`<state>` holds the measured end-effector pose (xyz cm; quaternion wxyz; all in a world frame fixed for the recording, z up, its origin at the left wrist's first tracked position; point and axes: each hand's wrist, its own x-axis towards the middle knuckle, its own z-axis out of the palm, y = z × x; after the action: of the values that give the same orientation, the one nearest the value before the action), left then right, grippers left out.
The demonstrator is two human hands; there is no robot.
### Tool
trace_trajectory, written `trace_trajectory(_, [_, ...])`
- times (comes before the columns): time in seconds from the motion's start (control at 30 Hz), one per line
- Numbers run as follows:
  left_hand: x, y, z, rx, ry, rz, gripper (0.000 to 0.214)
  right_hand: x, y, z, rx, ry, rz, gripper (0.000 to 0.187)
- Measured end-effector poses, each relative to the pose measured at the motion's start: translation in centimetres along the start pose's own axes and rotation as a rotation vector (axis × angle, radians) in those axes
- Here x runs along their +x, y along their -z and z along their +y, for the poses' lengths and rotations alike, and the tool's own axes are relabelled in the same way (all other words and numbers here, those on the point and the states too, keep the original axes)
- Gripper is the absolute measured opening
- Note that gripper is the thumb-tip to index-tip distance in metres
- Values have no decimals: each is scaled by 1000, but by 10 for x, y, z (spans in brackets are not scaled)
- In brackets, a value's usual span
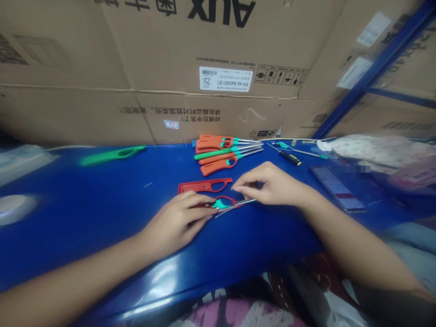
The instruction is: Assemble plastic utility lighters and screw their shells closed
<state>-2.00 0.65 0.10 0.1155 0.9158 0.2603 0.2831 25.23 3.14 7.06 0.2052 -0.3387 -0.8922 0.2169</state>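
My left hand [184, 218] is closed on an opened red gas lighter [232, 200], holding its handle end on the blue table. A teal trigger [220, 204] and a thin metal tube [248, 201] show in it. My right hand [267, 186] hovers over the tube end with thumb and forefinger pinched; what they hold, if anything, is too small to make out. Just beyond lies the other red shell half [204, 185], inner side up, close to my right fingertips. My left fingers hide the handle of the opened lighter.
Several orange and green lighters [218, 159] lie stacked behind the shell. A green shell [112, 156] is at the left. A screwdriver [289, 157], a phone [337, 188] and a patterned cloth [361, 150] lie to the right. A large carton [163, 54] stands behind the table.
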Motion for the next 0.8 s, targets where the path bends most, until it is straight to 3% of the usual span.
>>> trace_trajectory(0.17, [1,1,-3,36,-26,32,25,7,4,36,-120,-237,218,17])
trace_trajectory(0.33, [1,3,-1,48,-16,31,25,7,19,75,-398,-471,314,29])
trace_trajectory(0.43, [2,5,2,33,-3,19,25,2,32,96,-426,-603,311,31])
trace_trajectory(0.6, [4,10,9,13,70,-62,21,-13,56,131,-475,-814,413,10])
trace_trajectory(0.8, [4,11,10,70,16,-165,30,-41,85,160,-590,-1033,520,28])
